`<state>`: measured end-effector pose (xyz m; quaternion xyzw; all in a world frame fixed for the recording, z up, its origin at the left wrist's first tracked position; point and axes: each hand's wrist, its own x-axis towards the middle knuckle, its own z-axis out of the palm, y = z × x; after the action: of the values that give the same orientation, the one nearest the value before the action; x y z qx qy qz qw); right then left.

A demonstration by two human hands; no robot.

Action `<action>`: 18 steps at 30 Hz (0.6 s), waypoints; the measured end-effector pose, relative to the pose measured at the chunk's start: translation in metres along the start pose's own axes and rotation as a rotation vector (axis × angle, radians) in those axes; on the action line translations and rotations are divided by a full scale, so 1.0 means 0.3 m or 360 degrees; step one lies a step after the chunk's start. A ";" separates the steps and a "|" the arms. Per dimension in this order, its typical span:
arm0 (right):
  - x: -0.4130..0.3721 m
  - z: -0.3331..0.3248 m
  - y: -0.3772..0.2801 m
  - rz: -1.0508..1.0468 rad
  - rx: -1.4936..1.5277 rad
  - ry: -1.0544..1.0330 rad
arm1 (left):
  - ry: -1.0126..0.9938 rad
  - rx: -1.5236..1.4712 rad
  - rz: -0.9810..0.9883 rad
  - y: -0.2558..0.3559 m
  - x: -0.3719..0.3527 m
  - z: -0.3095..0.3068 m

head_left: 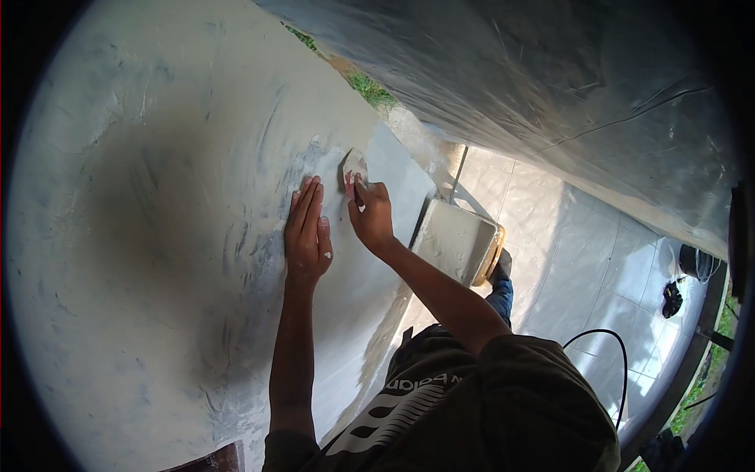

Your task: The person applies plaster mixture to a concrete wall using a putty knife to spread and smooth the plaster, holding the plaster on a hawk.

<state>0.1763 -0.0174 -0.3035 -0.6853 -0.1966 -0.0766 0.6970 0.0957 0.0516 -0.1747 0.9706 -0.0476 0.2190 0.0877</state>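
A large pale wall panel (197, 157), smeared with white and grey streaks, fills the left half of the view. My left hand (305, 232) rests on it, fingers stretched out side by side and holding nothing. White specks mark its thumb. Just to the right, my right hand (373, 214) is closed around the handle of a putty knife (355, 164). White paste coats the rounded blade, which lies close to the panel's surface; whether it touches cannot be told. The palm side of both hands is hidden.
A tray-like bin of pale paste (448, 238) stands beside the panel on the tiled floor (543, 204). Grey plastic sheeting (566, 79) hangs at upper right. A dark bucket (696, 263), a small black object (672, 299) and a black cable (621, 354) are at right.
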 end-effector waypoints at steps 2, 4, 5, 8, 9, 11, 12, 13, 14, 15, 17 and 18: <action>-0.090 -0.048 -0.034 -0.0108 0.0104 -0.0063 | 0.0027 0.0007 0.0040 0.004 0.006 -0.006; -0.068 -0.086 -0.020 -0.0112 0.0119 0.0016 | 0.0010 0.0005 0.0023 0.000 0.005 -0.003; -0.040 -0.110 -0.029 -0.0118 0.0135 0.0100 | -0.0009 0.0004 0.0011 -0.001 0.000 -0.002; 0.147 -0.116 0.013 -0.0008 -0.0020 0.0342 | 0.0008 0.0001 0.0014 -0.010 -0.005 0.006; 0.204 -0.102 0.035 -0.0037 -0.0082 0.0340 | 0.0012 0.0003 0.0018 -0.009 -0.004 0.007; 0.229 -0.063 0.050 -0.0113 -0.0151 0.0284 | -0.0004 0.0002 0.0000 -0.006 -0.004 0.002; 0.227 -0.035 0.050 -0.0164 -0.0163 0.0233 | -0.0001 0.0005 0.0003 -0.004 -0.003 -0.001; 0.187 -0.011 0.045 -0.0147 -0.0173 0.0157 | 0.0001 -0.0012 0.0000 -0.001 -0.002 -0.002; 0.135 -0.004 0.020 -0.0120 -0.0163 0.0093 | 0.0004 -0.0030 -0.0002 0.001 0.002 -0.003; 0.072 0.001 0.000 -0.0125 -0.0097 0.0093 | 0.0007 -0.0029 0.0002 0.004 0.005 -0.005; -0.060 -0.028 -0.046 -0.0218 0.0074 0.0068 | 0.0061 -0.0032 0.0043 0.007 0.010 -0.008; -0.095 -0.054 -0.063 -0.0261 0.0140 0.0027 | 0.0060 -0.0035 0.0044 0.003 0.010 -0.007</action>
<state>0.1460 -0.0388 -0.2964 -0.6350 -0.2493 -0.1304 0.7194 0.0975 0.0509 -0.1713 0.9645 -0.0617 0.2379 0.0961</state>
